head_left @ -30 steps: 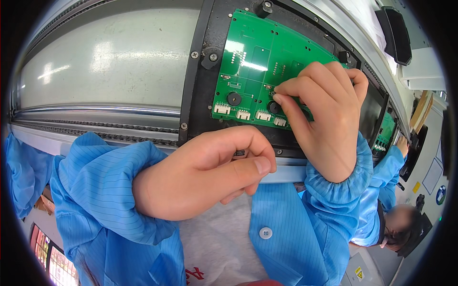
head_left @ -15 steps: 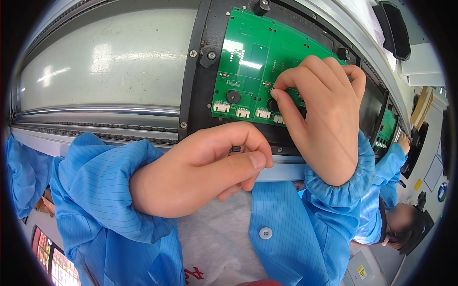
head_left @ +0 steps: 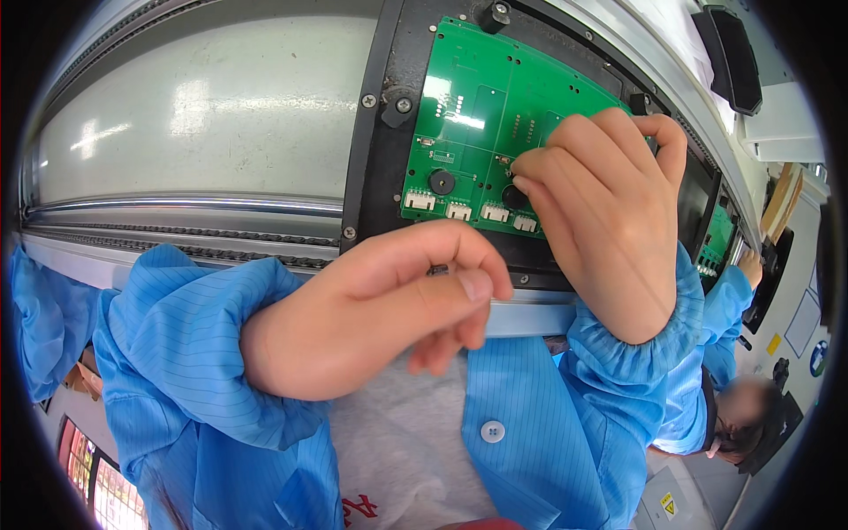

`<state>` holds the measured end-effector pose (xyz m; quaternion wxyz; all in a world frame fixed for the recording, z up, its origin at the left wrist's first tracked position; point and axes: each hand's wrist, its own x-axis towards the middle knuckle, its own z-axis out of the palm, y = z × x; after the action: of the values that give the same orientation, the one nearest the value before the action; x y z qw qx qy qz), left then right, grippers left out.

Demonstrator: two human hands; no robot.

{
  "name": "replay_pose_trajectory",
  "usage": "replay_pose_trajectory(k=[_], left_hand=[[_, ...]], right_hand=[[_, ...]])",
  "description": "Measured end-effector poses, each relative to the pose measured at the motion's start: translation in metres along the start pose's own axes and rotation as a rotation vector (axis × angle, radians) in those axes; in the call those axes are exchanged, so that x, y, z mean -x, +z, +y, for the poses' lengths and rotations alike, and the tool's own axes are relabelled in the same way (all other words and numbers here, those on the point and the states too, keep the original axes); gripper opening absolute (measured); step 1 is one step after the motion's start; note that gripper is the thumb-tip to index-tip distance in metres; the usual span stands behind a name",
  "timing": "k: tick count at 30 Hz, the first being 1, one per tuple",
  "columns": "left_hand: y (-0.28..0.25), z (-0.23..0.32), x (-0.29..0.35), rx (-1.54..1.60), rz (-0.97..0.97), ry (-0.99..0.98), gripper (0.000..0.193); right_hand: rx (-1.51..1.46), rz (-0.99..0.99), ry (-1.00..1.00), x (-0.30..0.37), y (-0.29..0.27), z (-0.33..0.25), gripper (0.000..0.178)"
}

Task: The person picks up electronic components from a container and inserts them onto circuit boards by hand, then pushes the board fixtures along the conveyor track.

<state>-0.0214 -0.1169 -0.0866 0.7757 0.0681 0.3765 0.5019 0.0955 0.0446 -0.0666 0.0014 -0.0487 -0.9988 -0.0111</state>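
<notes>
A green circuit board [head_left: 486, 71] lies in a black fixture frame [head_left: 375, 163] ahead of me. Along its near edge are several white connectors [head_left: 420, 201], with a round black buzzer [head_left: 442, 182] behind them. A second round black part [head_left: 513, 196] sits partly under my right hand [head_left: 609, 221]. The thumb and forefinger of that hand are pinched together at the board's surface; whatever is between them is too small to make out. My left hand [head_left: 380, 309] is curled in front of the frame's near edge. Something small and dark shows within its bent fingers, its kind unclear.
On the left, a shiny metal rail [head_left: 185, 207] and a dark chain [head_left: 177, 246] run along the conveyor beside a pale surface [head_left: 221, 115]. Black clamps [head_left: 496, 16] hold the board's edges. At right, a co-worker's blue sleeve [head_left: 726, 296] reaches toward another green board [head_left: 717, 231].
The fixture and its board have slid slightly to the right. My right hand has shifted right along with them, still pinched. My left hand's fingers have moved a little while staying curled.
</notes>
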Motion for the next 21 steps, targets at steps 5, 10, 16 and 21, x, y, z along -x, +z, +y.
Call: replay_pose_trajectory(k=[5,10,16,21], left_hand=[[0.003,0.002,-0.002,0.140,0.041,0.073,0.056],[0.003,0.000,-0.002,0.249,0.083,0.199,0.072],[-0.001,-0.001,-0.004,0.277,0.057,0.290,0.078],[0.001,-0.003,-0.003,0.219,0.091,0.321,0.068]], right_hand=[[-0.160,0.139,0.027,0.004,-0.001,0.001,0.017],[-0.612,0.350,-0.029,0.007,0.003,-0.004,0.024],[-0.556,0.368,-0.024,0.006,0.022,-0.029,0.018],[-0.542,0.383,-0.020,0.007,0.018,-0.023,0.019]])
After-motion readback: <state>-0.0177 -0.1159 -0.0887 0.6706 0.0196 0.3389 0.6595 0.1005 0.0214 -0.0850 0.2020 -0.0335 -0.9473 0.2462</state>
